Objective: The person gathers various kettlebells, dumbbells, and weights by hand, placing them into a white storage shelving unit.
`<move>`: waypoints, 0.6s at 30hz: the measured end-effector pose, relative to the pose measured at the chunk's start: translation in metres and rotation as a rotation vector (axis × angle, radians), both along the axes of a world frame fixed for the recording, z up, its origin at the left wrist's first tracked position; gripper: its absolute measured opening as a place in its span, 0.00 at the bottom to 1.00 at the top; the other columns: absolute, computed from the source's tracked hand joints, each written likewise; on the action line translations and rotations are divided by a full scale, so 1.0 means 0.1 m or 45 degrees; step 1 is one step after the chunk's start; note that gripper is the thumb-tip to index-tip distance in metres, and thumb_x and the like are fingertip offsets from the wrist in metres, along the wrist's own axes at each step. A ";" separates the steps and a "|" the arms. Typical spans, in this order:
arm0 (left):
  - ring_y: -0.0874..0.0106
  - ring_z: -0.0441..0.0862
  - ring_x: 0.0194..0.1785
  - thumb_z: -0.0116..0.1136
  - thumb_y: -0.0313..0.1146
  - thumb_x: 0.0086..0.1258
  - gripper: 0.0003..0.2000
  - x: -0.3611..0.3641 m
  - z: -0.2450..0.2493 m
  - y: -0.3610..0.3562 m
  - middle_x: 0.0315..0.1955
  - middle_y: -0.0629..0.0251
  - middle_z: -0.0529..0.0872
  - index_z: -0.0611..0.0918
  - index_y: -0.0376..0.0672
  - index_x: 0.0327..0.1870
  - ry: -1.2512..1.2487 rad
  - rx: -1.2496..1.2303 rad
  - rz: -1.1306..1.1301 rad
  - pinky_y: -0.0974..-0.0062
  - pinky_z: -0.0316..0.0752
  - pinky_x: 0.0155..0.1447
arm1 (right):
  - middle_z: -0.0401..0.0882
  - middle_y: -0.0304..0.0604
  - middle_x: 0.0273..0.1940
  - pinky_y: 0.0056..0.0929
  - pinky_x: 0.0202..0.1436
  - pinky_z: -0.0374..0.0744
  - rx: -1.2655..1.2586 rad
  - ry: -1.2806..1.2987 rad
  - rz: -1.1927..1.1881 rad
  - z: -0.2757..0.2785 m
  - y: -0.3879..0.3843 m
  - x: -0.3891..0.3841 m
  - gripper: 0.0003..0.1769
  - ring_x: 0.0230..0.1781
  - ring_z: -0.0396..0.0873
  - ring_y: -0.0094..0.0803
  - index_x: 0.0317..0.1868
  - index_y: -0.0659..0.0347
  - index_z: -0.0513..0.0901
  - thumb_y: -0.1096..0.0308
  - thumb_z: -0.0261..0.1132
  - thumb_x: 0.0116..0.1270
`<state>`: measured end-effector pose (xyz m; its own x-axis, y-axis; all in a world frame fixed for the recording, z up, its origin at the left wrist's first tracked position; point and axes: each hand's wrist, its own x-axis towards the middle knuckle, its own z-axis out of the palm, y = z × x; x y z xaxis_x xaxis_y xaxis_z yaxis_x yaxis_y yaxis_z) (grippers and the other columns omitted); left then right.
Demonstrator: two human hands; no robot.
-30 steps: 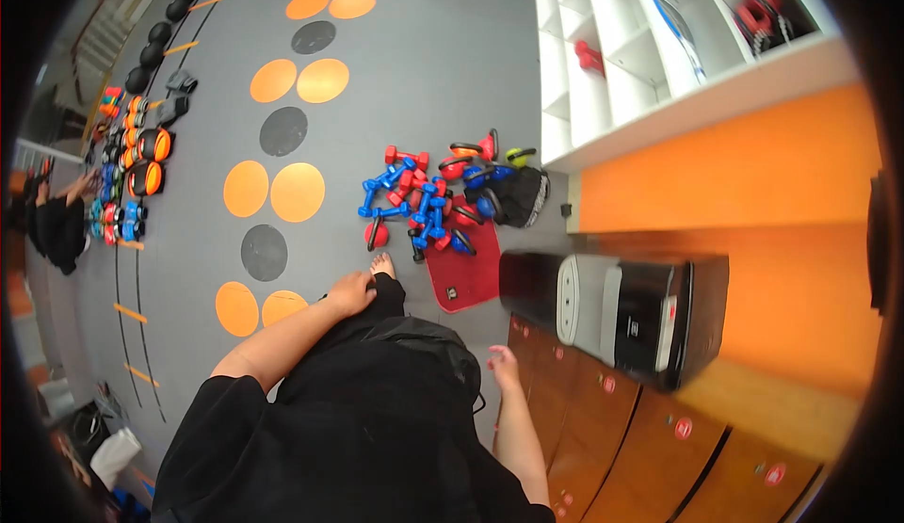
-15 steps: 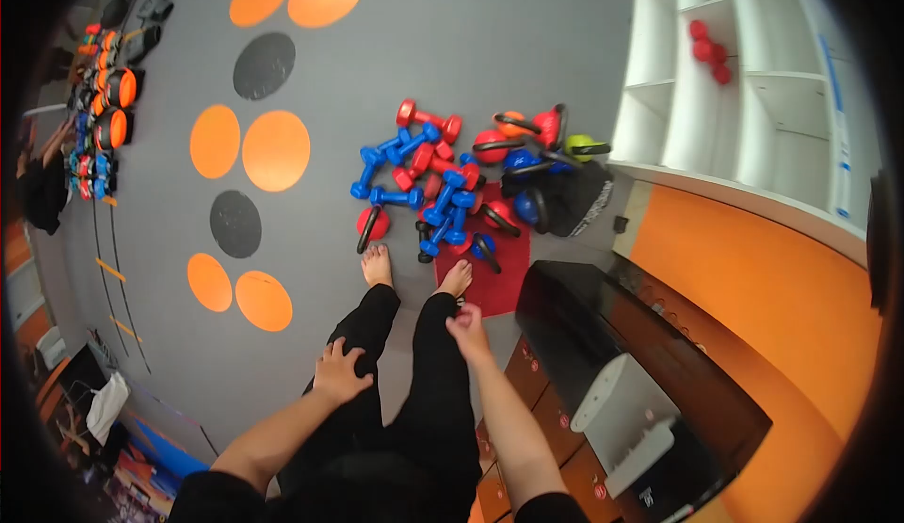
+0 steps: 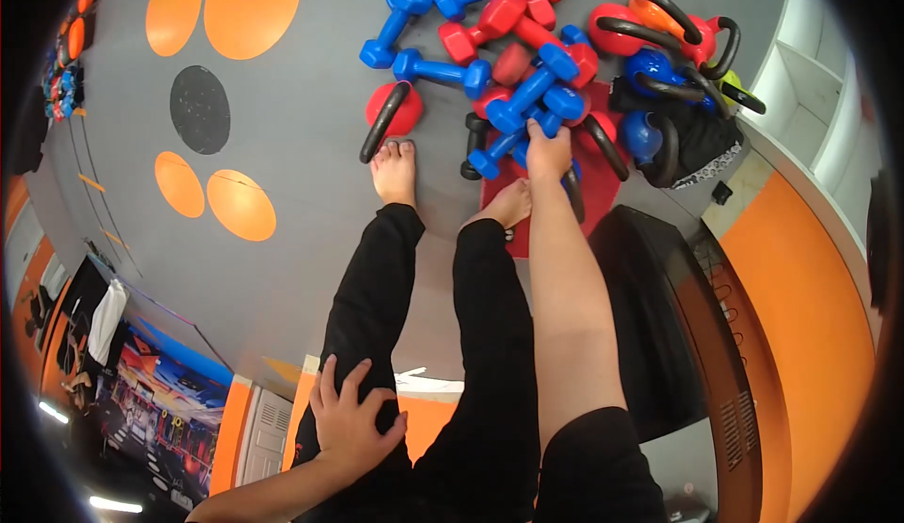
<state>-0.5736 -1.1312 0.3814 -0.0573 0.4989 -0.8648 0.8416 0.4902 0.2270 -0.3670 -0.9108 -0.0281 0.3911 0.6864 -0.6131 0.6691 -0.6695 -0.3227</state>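
My left hand (image 3: 350,419) rests on the left thigh of my black trousers, its fingers spread and nothing held. My right hand (image 3: 548,151) reaches down to the pile, its fingers closed at the end of a blue dumbbell (image 3: 537,128); part of the grip is hidden. Above it lie another blue dumbbell (image 3: 532,88) and red dumbbells (image 3: 496,24). A black dumbbell (image 3: 474,144) lies to the left of the hand. Near my left foot stands a red kettlebell (image 3: 403,109) with a black handle.
More kettlebells (image 3: 643,137), red, orange, blue and yellow-green, crowd the right side on a black bag (image 3: 702,146). A red mat (image 3: 603,184) lies under the pile. White shelves (image 3: 800,71), an orange wall (image 3: 800,269) and a black cabinet (image 3: 650,316) stand at the right.
My right hand has moved forward and down from beside my knee to the dumbbells. My left hand stays on the thigh. The view has come closer to the pile.
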 end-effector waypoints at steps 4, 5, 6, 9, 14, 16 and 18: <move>0.42 0.59 0.74 0.71 0.41 0.57 0.15 -0.13 0.00 -0.04 0.62 0.60 0.75 0.84 0.52 0.44 -0.046 0.008 0.166 0.44 0.58 0.70 | 0.86 0.51 0.36 0.41 0.47 0.79 0.023 0.160 -0.037 0.40 -0.16 0.10 0.21 0.40 0.86 0.44 0.42 0.65 0.79 0.57 0.75 0.59; 0.47 0.62 0.73 0.70 0.38 0.59 0.14 -0.16 -0.05 0.03 0.60 0.61 0.76 0.83 0.51 0.45 -0.066 0.037 0.199 0.48 0.60 0.69 | 0.85 0.50 0.35 0.40 0.46 0.79 0.099 0.199 -0.050 0.42 -0.30 0.14 0.20 0.38 0.85 0.42 0.42 0.65 0.79 0.58 0.74 0.61; 0.51 0.69 0.68 0.70 0.37 0.60 0.13 -0.18 -0.18 0.06 0.56 0.60 0.77 0.83 0.49 0.45 -0.150 0.139 0.286 0.53 0.63 0.67 | 0.84 0.49 0.34 0.39 0.44 0.79 0.183 0.237 -0.063 0.40 -0.42 0.19 0.19 0.35 0.84 0.39 0.41 0.65 0.79 0.58 0.73 0.62; 0.53 0.72 0.68 0.72 0.40 0.63 0.20 -0.17 -0.82 0.37 0.61 0.56 0.77 0.81 0.44 0.53 -0.502 0.048 0.725 0.58 0.66 0.70 | 0.83 0.47 0.36 0.37 0.46 0.80 -0.105 0.578 -0.275 1.10 -0.57 0.10 0.18 0.37 0.84 0.38 0.45 0.66 0.79 0.60 0.68 0.65; 0.65 0.70 0.72 0.72 0.54 0.65 0.43 0.36 -1.78 0.85 0.65 0.49 0.76 0.66 0.34 0.74 -0.847 -0.404 1.387 0.65 0.63 0.76 | 0.85 0.50 0.40 0.39 0.48 0.81 0.071 0.830 -0.088 1.94 -1.39 -0.13 0.26 0.37 0.86 0.43 0.60 0.67 0.76 0.62 0.67 0.66; 0.63 0.75 0.70 0.68 0.49 0.69 0.36 0.37 -1.83 1.07 0.60 0.52 0.82 0.70 0.33 0.70 -1.031 -0.600 1.469 0.66 0.65 0.75 | 0.85 0.55 0.42 0.42 0.51 0.81 -0.159 0.728 0.168 2.84 -1.08 -0.38 0.28 0.42 0.86 0.52 0.63 0.67 0.75 0.61 0.68 0.66; 0.60 0.81 0.64 0.63 0.41 0.74 0.22 0.30 -1.83 0.91 0.50 0.54 0.87 0.76 0.36 0.60 -1.506 -0.514 1.847 0.63 0.73 0.69 | 0.85 0.59 0.43 0.45 0.50 0.82 -0.269 0.732 0.584 3.07 -1.05 -0.30 0.28 0.44 0.85 0.56 0.63 0.63 0.76 0.60 0.69 0.66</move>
<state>-0.5435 -1.0400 0.1987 0.4346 0.4053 -0.8043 -0.6786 0.7345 0.0035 -0.3967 -1.0162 0.2794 -0.3253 0.5485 -0.7703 0.6604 -0.4513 -0.6002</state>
